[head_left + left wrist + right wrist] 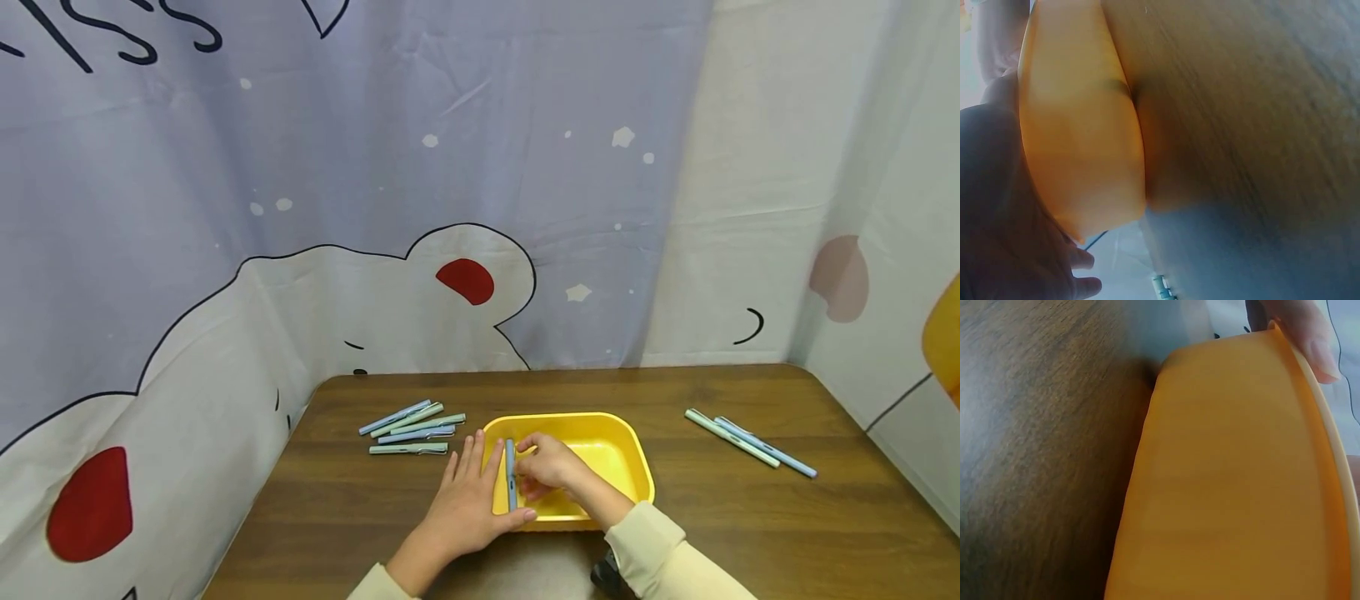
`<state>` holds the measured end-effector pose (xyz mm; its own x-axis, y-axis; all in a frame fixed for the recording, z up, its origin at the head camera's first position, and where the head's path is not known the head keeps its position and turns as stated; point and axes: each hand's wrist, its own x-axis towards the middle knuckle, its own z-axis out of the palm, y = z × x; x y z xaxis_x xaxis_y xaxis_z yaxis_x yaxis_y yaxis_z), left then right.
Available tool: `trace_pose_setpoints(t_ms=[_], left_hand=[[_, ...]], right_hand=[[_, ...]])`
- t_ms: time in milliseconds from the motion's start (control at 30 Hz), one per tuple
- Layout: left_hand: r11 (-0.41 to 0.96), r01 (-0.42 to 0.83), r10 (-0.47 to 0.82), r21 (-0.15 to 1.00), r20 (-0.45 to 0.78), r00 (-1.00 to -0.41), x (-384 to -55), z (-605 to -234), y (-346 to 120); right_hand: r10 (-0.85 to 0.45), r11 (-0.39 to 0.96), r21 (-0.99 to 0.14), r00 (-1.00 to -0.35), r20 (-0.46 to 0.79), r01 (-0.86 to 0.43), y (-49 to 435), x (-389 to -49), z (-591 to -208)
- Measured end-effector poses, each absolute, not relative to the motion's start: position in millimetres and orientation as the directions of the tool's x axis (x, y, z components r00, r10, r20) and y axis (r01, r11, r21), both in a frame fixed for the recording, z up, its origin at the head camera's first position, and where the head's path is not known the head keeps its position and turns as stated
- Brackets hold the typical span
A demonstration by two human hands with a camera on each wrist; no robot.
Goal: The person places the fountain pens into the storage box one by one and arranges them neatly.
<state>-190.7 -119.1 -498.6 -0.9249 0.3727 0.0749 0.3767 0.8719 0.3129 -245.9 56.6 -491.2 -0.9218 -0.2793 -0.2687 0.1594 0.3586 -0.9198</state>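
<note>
A yellow plastic tray (pixel 641 467) sits on the table, its outer wall filling much of both wrist views. Inside it, along the left side, lies a blue pen (pixel 512 475) pointing away from me. My left hand (pixel 468 500) spreads straight fingers over the tray's left side, with the thumb across the front rim. Over the tray, my right hand (pixel 551 467) has bent fingers close to the pen's right side. No finger crosses the pen; whether the fingertips touch it cannot be made out.
Several blue and green pens (pixel 416 425) lie loosely grouped left of the tray. At the right, a green pen (pixel 731 437) and a blue pen (pixel 772 450) lie side by side. A dark object (pixel 611 577) shows under the right sleeve. A printed curtain (pixel 570 192) hangs behind the table.
</note>
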Motion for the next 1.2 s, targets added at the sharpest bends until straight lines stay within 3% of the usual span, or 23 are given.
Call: trace_pose_setpoints(t_ms=[1200], left_hand=[[0.882,0.358,0.356,0.306,0.066,-0.932,-192,-499,-118]], right_hand=[[-0.238,0.365,-0.920,-0.941,-0.242,0.144,142,-240,-440]])
